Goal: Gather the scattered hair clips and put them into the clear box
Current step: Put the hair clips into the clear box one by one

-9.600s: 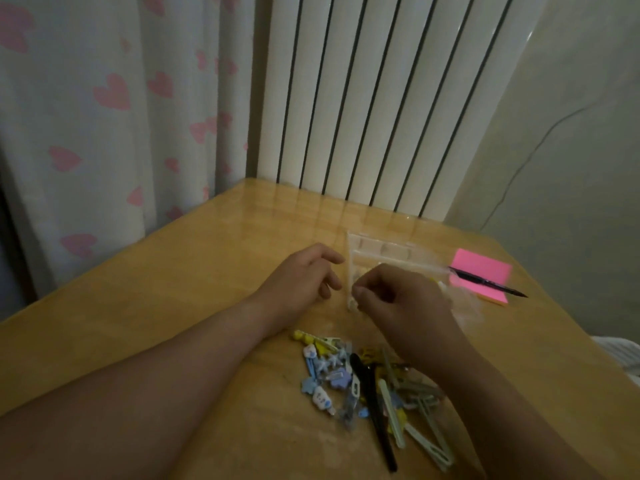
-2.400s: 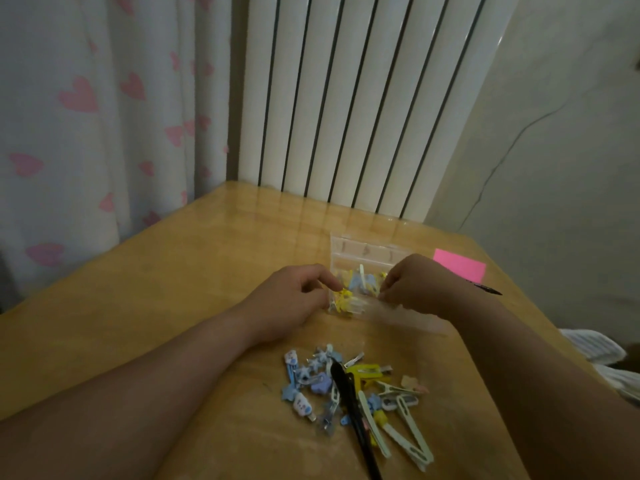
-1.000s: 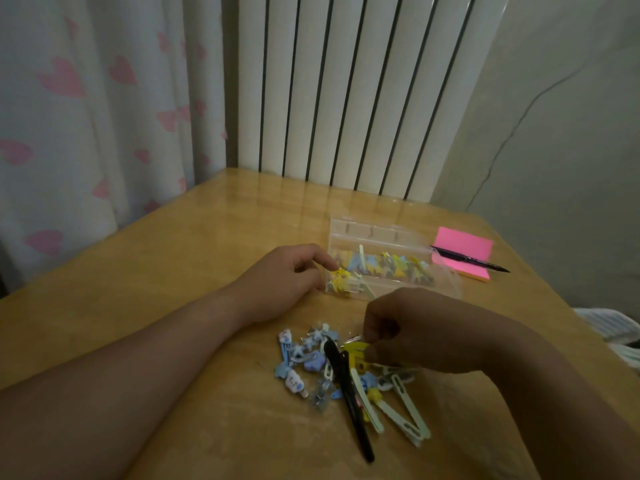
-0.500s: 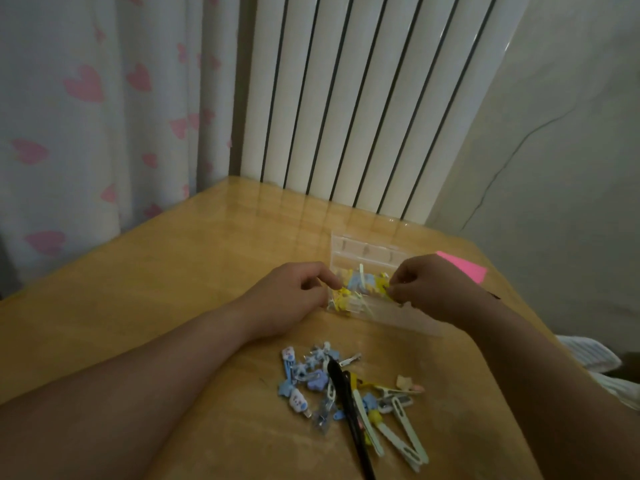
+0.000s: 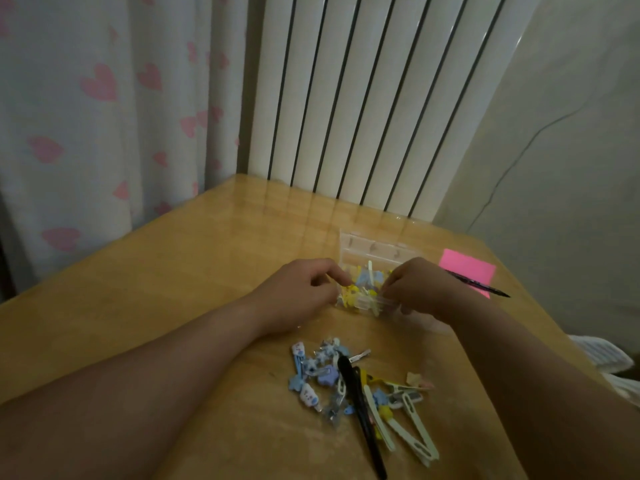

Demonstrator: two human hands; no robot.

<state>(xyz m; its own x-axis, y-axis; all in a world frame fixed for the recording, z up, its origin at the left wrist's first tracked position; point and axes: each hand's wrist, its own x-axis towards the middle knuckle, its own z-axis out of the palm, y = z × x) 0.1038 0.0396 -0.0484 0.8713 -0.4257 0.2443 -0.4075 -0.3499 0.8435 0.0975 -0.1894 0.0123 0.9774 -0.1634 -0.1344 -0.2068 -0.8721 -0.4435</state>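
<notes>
1. A curtain printed with pink hearts is hung at the far left, with a white radiator beside it.
2. The left hand is laid on the wooden table, fingers curled; the left end of the clear box is pinched between thumb and forefinger.
3. A pile of hair clips is left on the table nearer the person, between the two forearms, with a long black clip lying across it.
4. Yellow and blue clips are seen inside the box.
5. The right hand is held at the box's right side, fingers bent; whether a clip is pinched cannot be told.
6. A pink notepad with a pen across it is placed at the right.
</notes>
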